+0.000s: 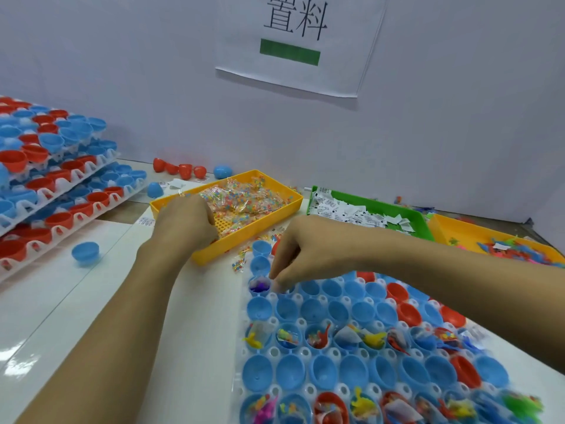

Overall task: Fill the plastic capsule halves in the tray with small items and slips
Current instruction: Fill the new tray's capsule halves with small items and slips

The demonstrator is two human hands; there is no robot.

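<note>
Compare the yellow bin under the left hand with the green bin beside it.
The yellow bin holds clear packets of coloured beads; the green bin holds white printed paper slips. The left hand reaches into the yellow bin, fingers hidden; no hand is at the green bin, while the right hand hovers over the capsule tray. Both are shallow rectangular plastic bins set behind the tray.

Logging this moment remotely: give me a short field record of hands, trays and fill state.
left hand: reaching into the yellow bin of bead packets
right hand: fingers curled, tips down over a capsule half in the capsule tray; anything held is not visible
green bin: paper slips
fill state: filled rows alternate with empty rows
left side: stacked trays
</note>
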